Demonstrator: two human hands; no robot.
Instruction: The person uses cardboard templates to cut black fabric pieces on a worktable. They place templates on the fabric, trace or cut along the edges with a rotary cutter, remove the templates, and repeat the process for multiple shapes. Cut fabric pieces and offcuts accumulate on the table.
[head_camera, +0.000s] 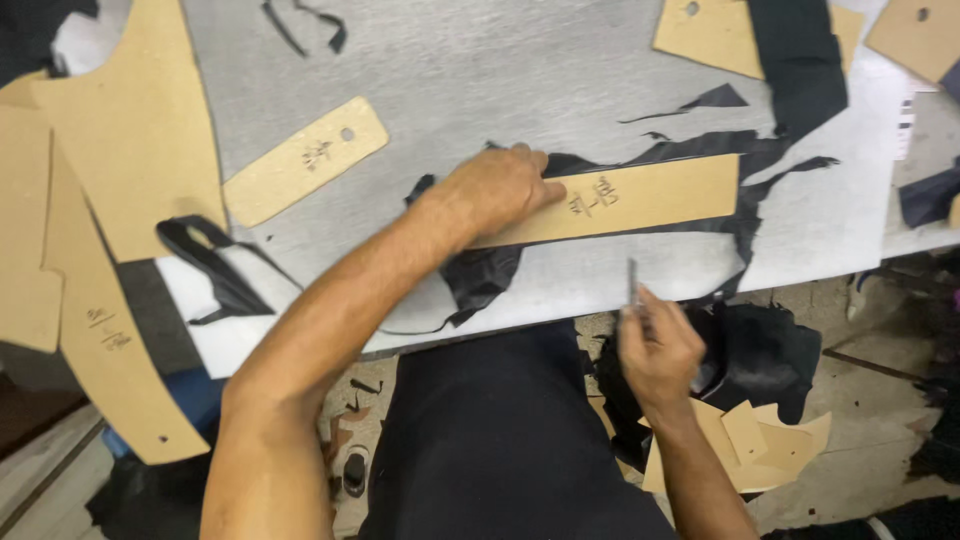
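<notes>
Brown cardboard lies under the left hand (500, 188): its fingers (535, 175) are pressed flat and close together on the left end of a long template strip (640, 200). This strip rests on a piece of black leather (480, 275) on the grey table (500, 70). The right hand (655, 350) is below the table edge, its fingers pinching a thin knife (633, 285) upright. A shorter template (305, 160) lies apart on the left.

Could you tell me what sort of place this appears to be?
Probably a leather or garment cutting workshop: the left hand presses a long cardboard pattern onto black material, the right hand holds a thin blade, and more cardboard templates lie around.
</notes>
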